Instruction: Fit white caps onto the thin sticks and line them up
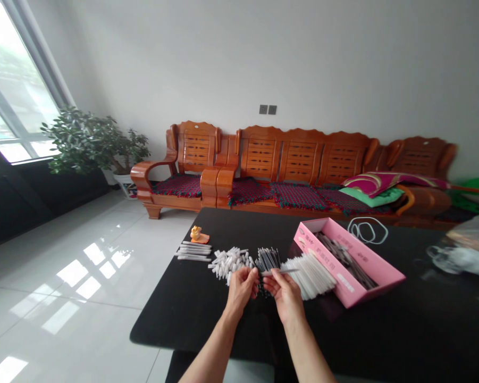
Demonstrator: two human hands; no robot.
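Observation:
Over the near part of a black table [191, 314], my right hand [287, 298] pinches a slim grey pen-like stick [290, 271] that points right. My left hand [240, 290] is closed at the left end of the stick, fingertips together; whatever lies in them is too small to make out. Just beyond my hands lie a heap of short white cap-like pieces [228, 260], a bundle of thin dark rods [268, 257] and a stack of whitish tubes [313, 277]. Several grey pen-like sticks [193, 251] lie side by side at the left.
A pink box [377, 258] holding dark grey sticks stands right of the tubes. Behind it lies a white cord loop [367, 229]. A small orange figurine [196, 233] sits at the table's left edge. Plastic bags [472, 250] are far right, a wooden sofa [261, 159] behind.

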